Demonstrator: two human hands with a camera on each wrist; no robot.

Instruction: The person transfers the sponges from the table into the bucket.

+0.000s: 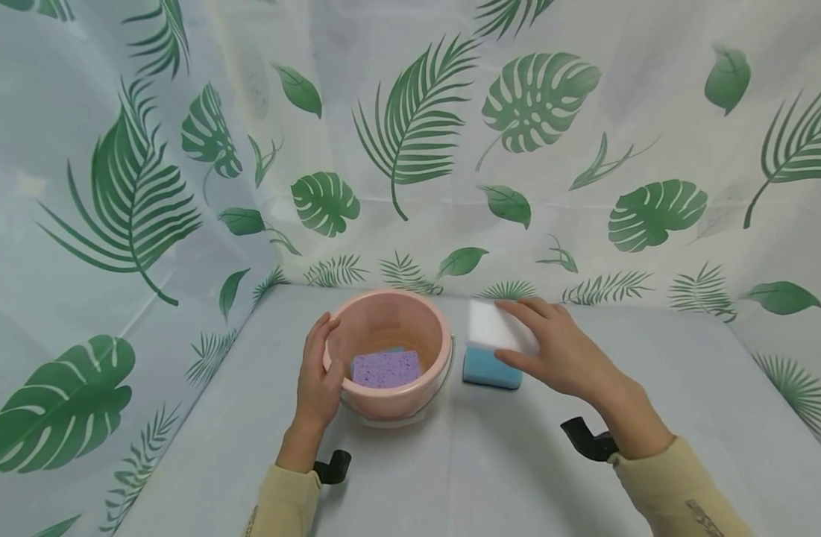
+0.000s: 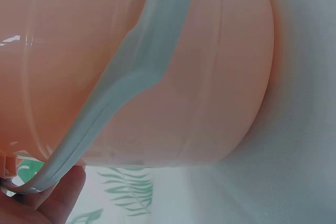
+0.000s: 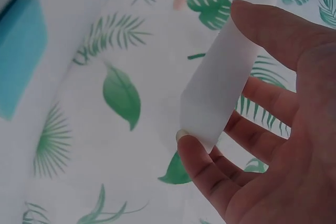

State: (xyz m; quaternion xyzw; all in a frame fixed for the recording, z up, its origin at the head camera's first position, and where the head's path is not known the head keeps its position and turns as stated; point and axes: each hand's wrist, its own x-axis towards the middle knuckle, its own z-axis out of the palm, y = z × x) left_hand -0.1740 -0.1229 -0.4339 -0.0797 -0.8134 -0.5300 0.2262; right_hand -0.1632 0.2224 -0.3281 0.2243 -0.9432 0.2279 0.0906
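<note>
My left hand grips the left side of a pink bucket, fingers at its rim. In the left wrist view the bucket's pale handle slants down across the wall, with fingertips near its end. Inside the bucket lies a purple sponge, and a strip of something blue shows behind it. To the bucket's right, my right hand holds a white sponge block between thumb and fingers. The right wrist view shows this white block held off the surface. A blue sponge sits below it on the table.
A pale cloth-covered table carries the bucket and the blue sponge. White curtains printed with green leaves close off the back and sides. A black wrist mount sits at my right wrist, another at my left.
</note>
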